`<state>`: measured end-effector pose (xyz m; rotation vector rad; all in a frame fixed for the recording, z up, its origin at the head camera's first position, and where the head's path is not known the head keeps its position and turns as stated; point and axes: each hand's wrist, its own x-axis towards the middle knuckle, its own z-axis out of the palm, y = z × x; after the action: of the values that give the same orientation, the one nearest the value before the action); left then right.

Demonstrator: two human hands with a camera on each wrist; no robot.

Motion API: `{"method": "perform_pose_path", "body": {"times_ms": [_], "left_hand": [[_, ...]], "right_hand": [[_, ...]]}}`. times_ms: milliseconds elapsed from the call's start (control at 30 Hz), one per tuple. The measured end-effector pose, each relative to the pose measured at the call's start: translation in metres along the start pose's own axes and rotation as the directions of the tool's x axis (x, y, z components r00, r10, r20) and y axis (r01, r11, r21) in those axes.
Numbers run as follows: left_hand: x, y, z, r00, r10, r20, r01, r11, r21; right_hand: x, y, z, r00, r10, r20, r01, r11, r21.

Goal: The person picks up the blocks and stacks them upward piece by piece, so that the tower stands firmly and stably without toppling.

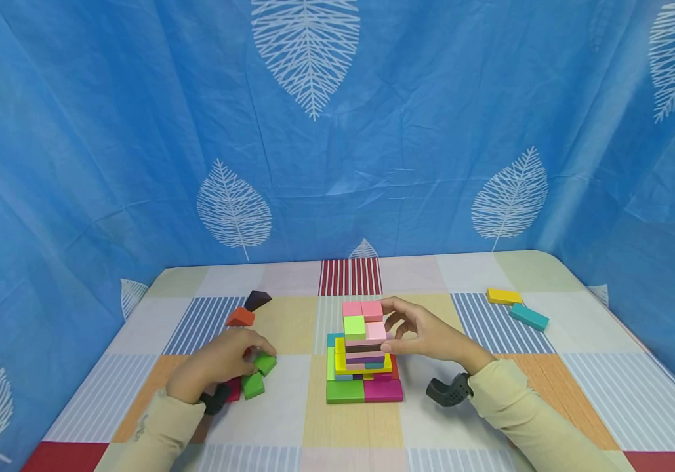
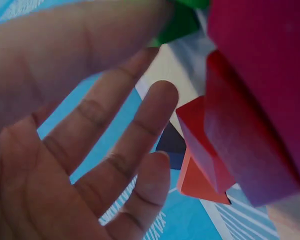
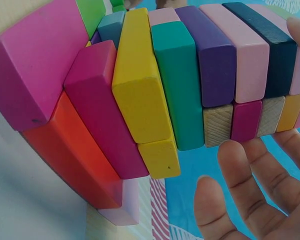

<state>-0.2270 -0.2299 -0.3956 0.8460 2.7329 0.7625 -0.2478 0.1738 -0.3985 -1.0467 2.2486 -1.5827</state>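
Currently, the left hand [image 1: 225,354] pinches a green block [image 1: 265,364] between thumb and index finger, low over the table, with the other fingers spread loosely. Just beside that block lies a green wedge [image 1: 252,385], and a red block [image 1: 233,389] is partly hidden by the wrist. Beyond the hand, an orange wedge [image 1: 239,317] and a dark wedge [image 1: 257,300] lie close together.

The right hand [image 1: 426,334] is cupped round the right side of the upper tower [image 1: 365,357], thumb on 1 face and bent fingers on another; how firmly it holds, I cannot tell. This tower stands upright near the middle of the table, with 2 pink blocks [image 1: 362,309] at its top.

Well apart on the right, a yellow block [image 1: 504,297] and a teal block [image 1: 529,316] lie near each other. A checked cloth [image 1: 278,419] covers the table, and a blue curtain [image 1: 396,164] with white leaves hangs behind.
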Motion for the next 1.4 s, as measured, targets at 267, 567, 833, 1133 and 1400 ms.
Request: {"method": "perform_pose_path", "body": {"times_ms": [267,567,833,1133,1400], "left_hand": [[0.009,0.008,0.002,0.999,0.014,-0.038,-0.014,1.0,-0.017],[0.028,0.047,-0.002,0.918,0.116,-0.379,-0.1,0.993,0.062],[0.045,0.093,-0.008,0.843,0.272,-0.464,-0.276,0.959,0.061],[0.067,0.125,0.0,0.854,0.339,-0.394,-0.341,0.938,0.067],[0.085,0.134,0.017,0.859,0.378,-0.345,-0.36,0.925,0.118]], "right_hand": [[0.0,0.001,0.0,1.0,-0.006,-0.002,0.006,1.0,0.005],[0.0,0.001,0.0,1.0,-0.005,-0.004,0.005,1.0,0.005],[0.0,0.003,0.001,1.0,-0.009,-0.004,0.009,1.0,0.009],[0.0,0.004,0.0,1.0,-0.027,0.014,0.027,1.0,0.008],[0.0,0.006,0.0,0.998,-0.06,0.025,0.059,0.998,0.025]]}}
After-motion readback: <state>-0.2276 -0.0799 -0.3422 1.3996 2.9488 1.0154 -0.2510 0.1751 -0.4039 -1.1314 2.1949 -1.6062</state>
